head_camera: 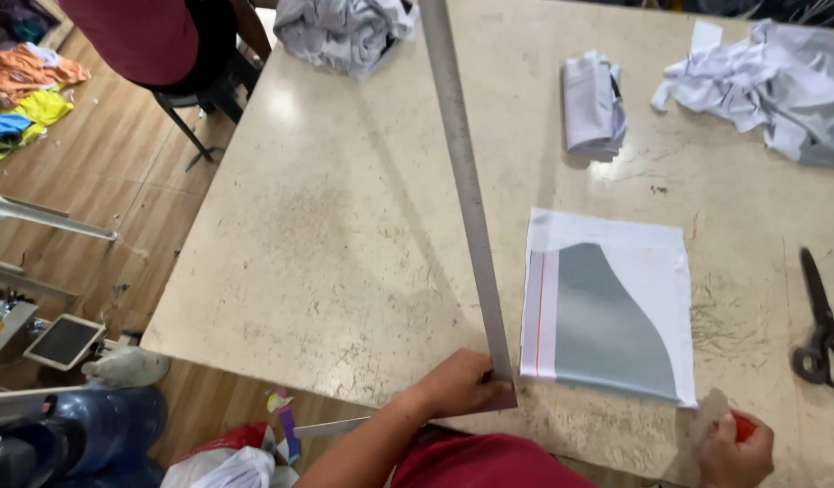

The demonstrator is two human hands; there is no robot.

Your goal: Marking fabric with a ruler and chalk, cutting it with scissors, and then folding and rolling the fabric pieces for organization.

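Observation:
A long grey metal ruler (463,172) lies across the beige table (327,244), running from the far edge to the near one. My left hand (462,384) grips its near end. Just right of the ruler lies a white square fabric piece (643,262) with a grey curved panel (602,325) on it and a thin orange line along its left side. My right hand (731,447), at the near right edge, holds a small orange-red piece (744,425), possibly chalk, close to the fabric's lower right corner.
Black scissors (821,325) lie at the right edge. A folded white cloth (592,104) and a heap of white and grey fabric (778,77) sit at the back right, another bundle (345,32) at the back. A person in maroon (137,32) stands far left.

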